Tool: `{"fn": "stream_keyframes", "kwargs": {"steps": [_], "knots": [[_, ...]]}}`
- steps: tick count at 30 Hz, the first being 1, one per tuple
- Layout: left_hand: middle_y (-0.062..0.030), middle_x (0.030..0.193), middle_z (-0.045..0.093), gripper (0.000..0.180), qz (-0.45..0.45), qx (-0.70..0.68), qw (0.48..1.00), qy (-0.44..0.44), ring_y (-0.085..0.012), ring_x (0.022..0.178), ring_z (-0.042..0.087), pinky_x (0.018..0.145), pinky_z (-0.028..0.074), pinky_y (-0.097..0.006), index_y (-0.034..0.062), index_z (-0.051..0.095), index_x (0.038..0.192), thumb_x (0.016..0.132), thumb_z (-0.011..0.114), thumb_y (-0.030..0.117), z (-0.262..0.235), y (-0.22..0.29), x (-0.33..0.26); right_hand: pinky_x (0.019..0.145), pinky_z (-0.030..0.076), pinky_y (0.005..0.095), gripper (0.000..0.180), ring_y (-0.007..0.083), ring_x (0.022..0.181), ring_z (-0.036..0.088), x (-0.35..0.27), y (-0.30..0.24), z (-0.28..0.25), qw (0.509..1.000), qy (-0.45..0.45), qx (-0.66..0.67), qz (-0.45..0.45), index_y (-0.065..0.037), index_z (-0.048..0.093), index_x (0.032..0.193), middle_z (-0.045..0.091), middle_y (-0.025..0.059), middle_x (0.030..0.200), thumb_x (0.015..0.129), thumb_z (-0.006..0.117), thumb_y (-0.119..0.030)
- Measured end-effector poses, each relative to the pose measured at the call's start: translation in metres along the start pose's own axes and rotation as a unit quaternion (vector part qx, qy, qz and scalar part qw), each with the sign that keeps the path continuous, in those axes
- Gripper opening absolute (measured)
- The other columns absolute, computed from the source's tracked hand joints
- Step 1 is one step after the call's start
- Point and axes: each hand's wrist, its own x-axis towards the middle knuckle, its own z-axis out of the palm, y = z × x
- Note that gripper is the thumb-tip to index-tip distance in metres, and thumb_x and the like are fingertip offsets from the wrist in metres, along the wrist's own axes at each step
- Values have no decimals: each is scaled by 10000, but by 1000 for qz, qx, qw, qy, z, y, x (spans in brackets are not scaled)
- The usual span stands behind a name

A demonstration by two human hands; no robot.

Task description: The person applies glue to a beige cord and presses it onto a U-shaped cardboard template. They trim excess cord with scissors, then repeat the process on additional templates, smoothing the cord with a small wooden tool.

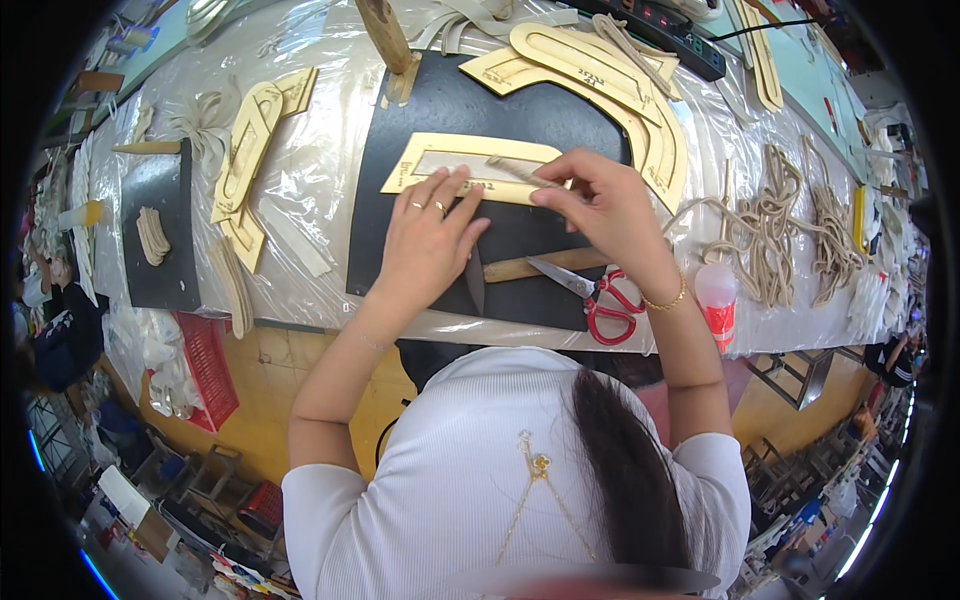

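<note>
Left hand (428, 238): laid palm down, fingers spread and extended; fingertips touching the near edge of a pale yellow template (500, 143). Two gold-coloured rings worn.

Right hand (604, 205): thumb and forefinger brought together, pinching one end of a narrow beige cord (512, 170); the cord's other end reaches leftward over the template.

Template: elongated, slanted ends, handwritten marks, long inner recess showing a pale surface; lies flat just beyond the left hand and to the left of the right hand's fingertips, upon a black mat (490, 108).

Hammer (535, 267), wooden handle, dark head: on the mat, nearer the body than both hands, head just below the left hand.

Scissors (612, 305), one pair, red handles, blades partly apart: nearer the body than the right hand.

Curved templates (657, 158), pale yellow, overlapping: beyond the right hand.

Wooden post (385, 38), upright: well beyond the left hand.

Further templates (238, 150), stacked: left of the left hand.

Cord bundle (775, 235), beige, tangled: right of the right hand.

Bottle (716, 290), translucent, red lower part: right of the right hand, toward the body.

Counter (318, 290), covered in clear plastic: beneath all the above.
</note>
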Motion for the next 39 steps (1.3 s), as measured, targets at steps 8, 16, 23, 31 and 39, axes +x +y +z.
{"fn": "stream_keyframes", "kwargs": {"steps": [8, 16, 23, 31, 39], "knots": [[-148, 1356, 589, 371, -25, 26, 998, 58, -329, 1334, 503, 1106, 392, -489, 35, 670, 1210, 894, 730, 221, -11, -24, -15, 609, 500, 330, 217, 215, 666, 650, 50, 23, 40, 970, -3, -127, -207, -35, 762, 1011, 651, 98, 777, 851, 795, -178], [-151, 1299, 591, 413, -15, 5, 998, 60, -337, 1274, 531, 1086, 415, -486, 26, 650, 1228, 879, 749, 222, -5, -31, -20, 601, 500, 340, 195, 236, 650, 638, 64, 34, 56, 971, -13, -128, -201, -35, 771, 989, 670, 109, 789, 849, 792, -169], [-190, 1237, 537, 579, -47, -4, 997, 68, -368, 1227, 527, 1085, 421, -492, 45, 587, 1344, 863, 772, 310, 0, -29, -19, 620, 538, 374, 169, 286, 691, 674, 63, 36, 56, 970, -17, -143, -194, -59, 758, 943, 671, 87, 816, 854, 767, -202], [-177, 1197, 520, 756, -49, 68, 995, 47, -370, 1145, 510, 1070, 425, -488, 108, 545, 1437, 804, 793, 440, 5, -22, -10, 607, 539, 386, 163, 292, 684, 671, 64, 38, 59, 967, -8, -156, -199, -56, 750, 929, 662, 83, 810, 850, 766, -198], [-172, 1185, 527, 779, -47, 75, 995, 46, -361, 1130, 504, 1034, 435, -465, 67, 546, 1427, 787, 805, 429, 6, -24, -8, 604, 541, 400, 152, 290, 681, 669, 61, 36, 60, 956, -2, -196, -218, -72, 742, 921, 639, 73, 813, 861, 757, -211]]}}
